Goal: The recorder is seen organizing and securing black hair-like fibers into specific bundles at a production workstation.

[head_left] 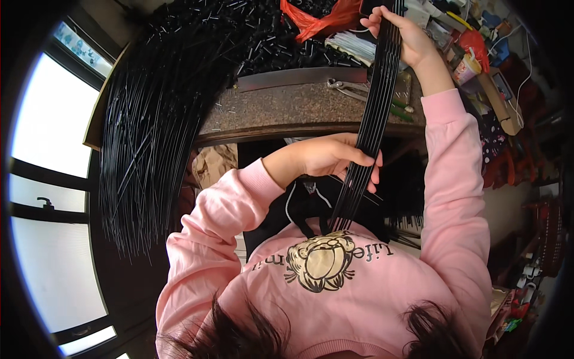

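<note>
Item: bundle of black rods [373, 113], our right hand [403, 33] pinching its upper end, left hand [335, 157] wrapped mid-length; we judge gathering partial, large rod heap [155, 119] at frame's upper left unsorted on desk [287, 110]

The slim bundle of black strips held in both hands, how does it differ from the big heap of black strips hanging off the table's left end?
The slim bundle of black strips is thin, neat and straight, gripped between the left hand and right hand. The big heap of black strips is far larger, fanned out loosely, and droops untouched over the brown table edge. Both are long, thin and black.
</note>
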Demonstrator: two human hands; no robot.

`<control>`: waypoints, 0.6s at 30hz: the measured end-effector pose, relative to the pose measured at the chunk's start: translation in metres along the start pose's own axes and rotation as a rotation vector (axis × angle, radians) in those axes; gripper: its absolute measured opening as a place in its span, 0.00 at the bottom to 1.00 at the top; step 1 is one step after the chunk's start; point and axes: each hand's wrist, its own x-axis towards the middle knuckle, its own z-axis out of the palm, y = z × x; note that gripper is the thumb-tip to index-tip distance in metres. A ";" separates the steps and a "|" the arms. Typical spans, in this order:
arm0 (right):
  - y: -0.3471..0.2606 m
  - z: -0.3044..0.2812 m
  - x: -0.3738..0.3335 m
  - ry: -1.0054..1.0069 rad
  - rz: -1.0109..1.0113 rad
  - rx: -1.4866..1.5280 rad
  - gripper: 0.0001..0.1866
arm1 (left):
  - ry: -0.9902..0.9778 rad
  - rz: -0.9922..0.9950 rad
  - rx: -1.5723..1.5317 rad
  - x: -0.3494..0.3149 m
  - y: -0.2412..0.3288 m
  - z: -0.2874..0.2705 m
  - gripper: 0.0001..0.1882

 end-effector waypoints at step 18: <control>0.014 -0.001 -0.031 0.059 0.011 0.042 0.12 | -0.030 -0.162 0.089 0.019 0.000 -0.009 0.06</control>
